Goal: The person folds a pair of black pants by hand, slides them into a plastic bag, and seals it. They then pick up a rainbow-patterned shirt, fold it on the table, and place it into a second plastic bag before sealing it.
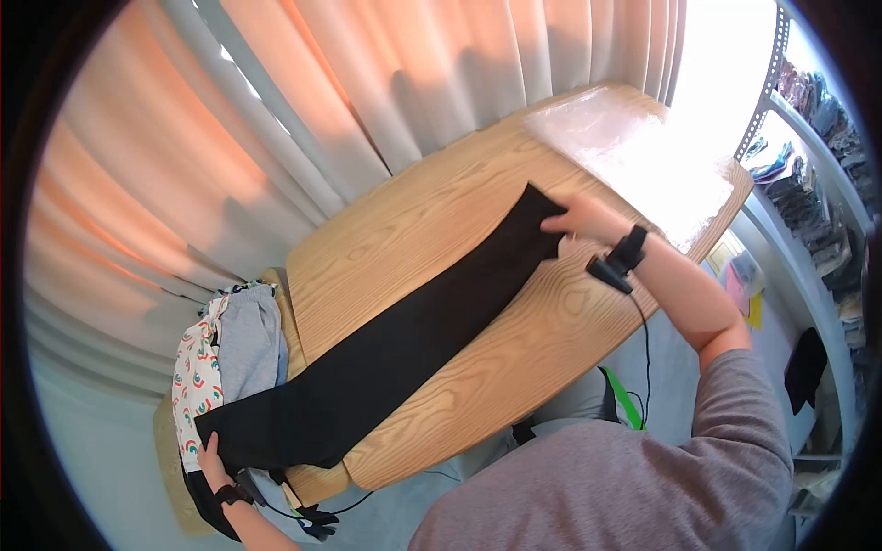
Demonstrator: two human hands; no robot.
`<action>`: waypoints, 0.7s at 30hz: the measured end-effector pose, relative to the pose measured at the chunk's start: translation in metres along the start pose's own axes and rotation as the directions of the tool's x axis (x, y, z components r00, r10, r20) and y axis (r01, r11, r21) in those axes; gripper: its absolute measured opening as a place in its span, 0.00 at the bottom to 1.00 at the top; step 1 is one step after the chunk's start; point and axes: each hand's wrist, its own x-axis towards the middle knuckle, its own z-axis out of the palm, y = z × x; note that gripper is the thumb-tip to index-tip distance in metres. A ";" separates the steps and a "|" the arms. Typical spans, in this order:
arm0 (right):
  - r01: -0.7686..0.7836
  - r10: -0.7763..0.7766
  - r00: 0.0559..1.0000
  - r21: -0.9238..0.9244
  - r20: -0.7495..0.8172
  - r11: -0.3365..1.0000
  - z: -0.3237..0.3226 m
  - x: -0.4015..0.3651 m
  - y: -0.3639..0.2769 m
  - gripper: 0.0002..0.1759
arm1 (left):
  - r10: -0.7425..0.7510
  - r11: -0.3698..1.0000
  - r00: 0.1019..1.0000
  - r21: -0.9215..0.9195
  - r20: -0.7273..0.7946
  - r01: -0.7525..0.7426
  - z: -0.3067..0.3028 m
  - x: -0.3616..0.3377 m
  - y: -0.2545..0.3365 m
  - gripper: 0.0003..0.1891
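Note:
A pair of black trousers (395, 344), folded lengthwise, stretches diagonally across the wooden table (404, 248). My left hand (213, 464) grips the wide end at the lower left, with fingers on top of the fabric's edge. At the narrow end, toward the upper right, my right hand (588, 220) is slightly blurred and closed on the hem. Each wrist wears a black strap with a small cabled device. The wide end hangs past the table's left side, over a pile of clothes.
Beside the table's left end lie grey shorts (250, 340) and a white rainbow-print garment (197, 367). Clear plastic bags (634, 156) cover the far right corner. Curtains (367, 92) hang behind the table. A metal shelf (818, 156) with packed items stands at right.

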 end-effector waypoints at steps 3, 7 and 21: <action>-0.001 -0.006 0.987 -0.042 -0.159 0.999 -0.047 0.002 -0.015 0.14 | -0.057 0.946 0.991 -0.312 0.120 0.092 -0.006 -0.009 0.012 0.26; -0.080 0.033 0.961 -0.160 -0.273 0.984 -0.083 0.015 0.005 0.15 | -0.136 0.884 0.968 -0.414 0.212 0.215 0.022 -0.051 0.038 0.25; 0.068 -0.038 0.998 0.693 -0.059 0.718 -0.059 0.033 -0.039 0.12 | -0.195 0.910 0.975 -0.350 0.109 0.222 0.020 -0.043 -0.031 0.24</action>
